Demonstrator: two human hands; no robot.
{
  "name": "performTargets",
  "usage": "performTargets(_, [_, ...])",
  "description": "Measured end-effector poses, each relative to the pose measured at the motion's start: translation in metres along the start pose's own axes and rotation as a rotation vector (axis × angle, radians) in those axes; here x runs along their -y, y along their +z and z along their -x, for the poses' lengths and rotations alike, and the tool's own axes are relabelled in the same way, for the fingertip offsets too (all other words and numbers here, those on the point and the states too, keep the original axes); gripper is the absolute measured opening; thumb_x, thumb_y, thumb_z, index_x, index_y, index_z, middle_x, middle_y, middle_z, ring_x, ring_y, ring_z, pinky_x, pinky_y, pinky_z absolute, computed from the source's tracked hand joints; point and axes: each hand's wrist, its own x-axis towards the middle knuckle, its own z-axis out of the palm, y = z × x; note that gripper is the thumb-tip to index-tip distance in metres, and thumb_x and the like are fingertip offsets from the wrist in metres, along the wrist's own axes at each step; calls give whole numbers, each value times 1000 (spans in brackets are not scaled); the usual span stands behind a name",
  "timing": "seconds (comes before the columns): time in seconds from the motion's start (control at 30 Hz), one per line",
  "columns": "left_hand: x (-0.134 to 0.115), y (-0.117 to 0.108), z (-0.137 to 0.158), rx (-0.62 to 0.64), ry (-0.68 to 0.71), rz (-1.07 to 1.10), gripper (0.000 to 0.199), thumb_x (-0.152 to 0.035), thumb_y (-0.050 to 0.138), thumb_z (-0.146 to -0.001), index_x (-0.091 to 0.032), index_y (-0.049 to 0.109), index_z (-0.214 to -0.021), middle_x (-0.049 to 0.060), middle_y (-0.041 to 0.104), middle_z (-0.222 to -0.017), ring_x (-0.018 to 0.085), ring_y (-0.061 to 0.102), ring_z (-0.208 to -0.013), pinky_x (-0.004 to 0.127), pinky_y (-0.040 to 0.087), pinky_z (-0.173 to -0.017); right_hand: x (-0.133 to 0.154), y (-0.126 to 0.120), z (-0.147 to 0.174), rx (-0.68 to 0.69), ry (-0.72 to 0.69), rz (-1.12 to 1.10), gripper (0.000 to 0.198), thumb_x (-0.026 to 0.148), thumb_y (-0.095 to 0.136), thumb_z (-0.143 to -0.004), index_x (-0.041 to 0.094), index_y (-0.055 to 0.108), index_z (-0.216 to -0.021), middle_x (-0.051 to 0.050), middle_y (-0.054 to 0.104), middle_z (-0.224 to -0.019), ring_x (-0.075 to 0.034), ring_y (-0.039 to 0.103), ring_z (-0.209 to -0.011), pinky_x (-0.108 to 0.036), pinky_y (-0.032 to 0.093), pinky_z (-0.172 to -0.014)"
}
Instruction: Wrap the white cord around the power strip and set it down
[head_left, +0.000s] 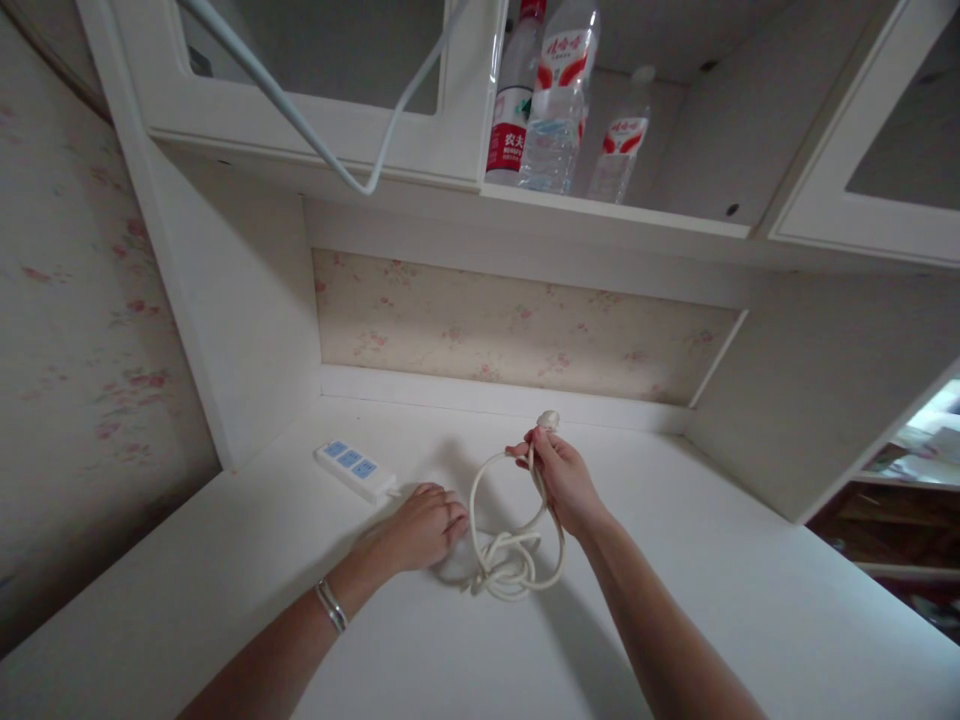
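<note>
A white power strip (355,470) with blue socket faces lies on the white desktop, left of both hands. Its cord (510,570) is looped and tangled between my hands, partly lifted off the surface. My right hand (559,475) pinches the cord near its white plug (549,420), which sticks up above the fingers. My left hand (431,525), with curled fingers, rests low over the stretch of cord near the strip. Cord comes out on both sides of it, though the fingers hide the grip itself. A silver bracelet (331,606) circles the left wrist.
Overhead, an open cabinet shelf (615,210) holds several plastic bottles (559,100). A pale bent tube or cable (300,125) hangs in front of the upper left cabinet door. White side panels (840,380) flank the desktop (675,560). More shelves with items stand at far right.
</note>
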Motion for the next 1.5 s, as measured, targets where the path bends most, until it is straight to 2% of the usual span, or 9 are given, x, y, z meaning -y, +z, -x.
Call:
performTargets(0.1, [2,-14,-8,278,107,-585,21,-33,47,-87,-22,61,-76,3,64,-82,18,58,-82,28,39,-80,9,-24,-9,-100,-90,-8,37,55,62,-75,19,59,-79,-5,68,-77,-19,62,-85,-30,48,-80])
performTargets(0.23, [7,-40,-17,153,75,-914,29,-32,31,-95,-21,56,-87,3,63,-86,15,59,-82,25,39,-74,25,-63,-13,-159,-113,-187,27,46,65,-76,21,58,-79,1,62,-75,-14,60,-84,-25,49,-75])
performTargets(0.43, [14,-62,-19,79,22,-1062,27,-31,31,-95,-21,54,-85,2,63,-83,15,59,-78,25,38,-69,52,-126,-13,-259,-152,-492,21,30,52,-89,19,51,-72,8,42,-56,-5,47,-50,-19,48,-61])
performTargets(0.73, [16,-65,-23,-6,-72,-922,32,-40,34,-92,-21,54,-76,1,61,-72,15,55,-68,24,34,-62,60,-177,-13,-490,-230,-338,23,21,48,-90,18,46,-67,8,40,-55,-5,42,-45,-17,46,-50])
performTargets(0.9, [12,-60,-26,-179,-231,-551,47,-56,41,-83,-19,42,-55,-3,44,-51,12,43,-52,23,28,-50,59,-149,4,-330,-202,-131,24,41,63,-80,18,56,-83,6,48,-60,-5,48,-50,-18,47,-53])
performTargets(1.1, [-45,-28,-34,-141,-330,162,33,-47,53,-75,-15,56,-80,-2,53,-68,4,33,-40,19,16,-39,73,-53,41,292,59,260,35,49,53,-84,15,59,-80,-6,63,-77,-14,59,-68,-31,50,-68])
performTargets(1.23, [-84,0,-30,68,-249,93,30,-42,54,-77,-17,61,-91,2,63,-84,6,43,-46,18,26,-41,68,6,39,334,-29,311,34,49,51,-85,16,61,-85,-7,65,-90,-17,60,-82,-33,49,-74])
performTargets(1.33, [-97,20,-21,156,-92,-23,28,-37,59,-75,-18,63,-95,3,66,-91,15,59,-76,21,41,-63,58,28,23,245,-150,394,35,50,50,-85,17,64,-85,-6,66,-91,-17,59,-85,-32,46,-78])
performTargets(1.5, [-92,43,-13,36,0,-325,25,-42,59,-76,-19,62,-86,3,69,-86,18,62,-79,25,41,-68,44,44,7,264,-74,445,42,57,48,-82,18,65,-90,-7,67,-97,-15,57,-68,-26,43,-58])
